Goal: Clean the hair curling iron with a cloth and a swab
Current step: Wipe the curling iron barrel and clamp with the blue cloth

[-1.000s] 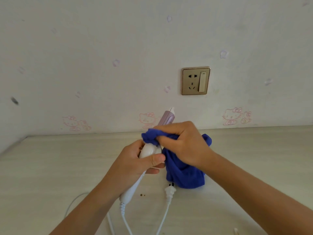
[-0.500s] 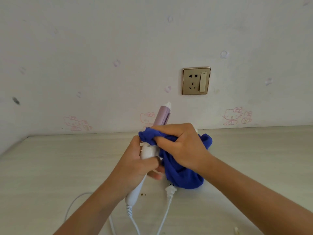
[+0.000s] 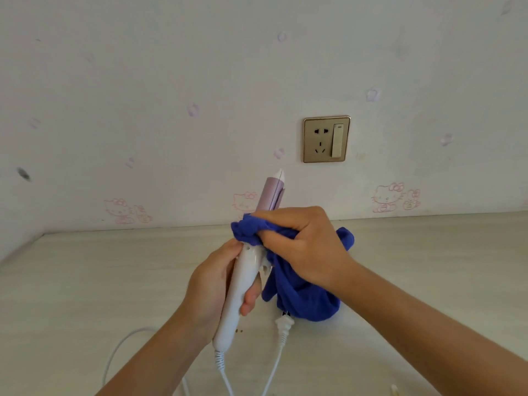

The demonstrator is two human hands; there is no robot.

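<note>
The curling iron has a white handle and a lilac barrel with a white tip, and stands almost upright above the table. My left hand grips the white handle. My right hand holds a blue cloth bunched round the base of the barrel; the rest of the cloth hangs down to the table. The middle of the iron is hidden by cloth and fingers. No swab is clearly in view.
The iron's white cord and its unplugged plug lie on the pale wooden table. A gold wall socket with a switch is on the wall behind. A small white object shows at the bottom edge.
The iron has been turned more upright and its barrel now sticks out further above the cloth. My left hand has shifted its grip on the handle; my right hand stays on the cloth.
</note>
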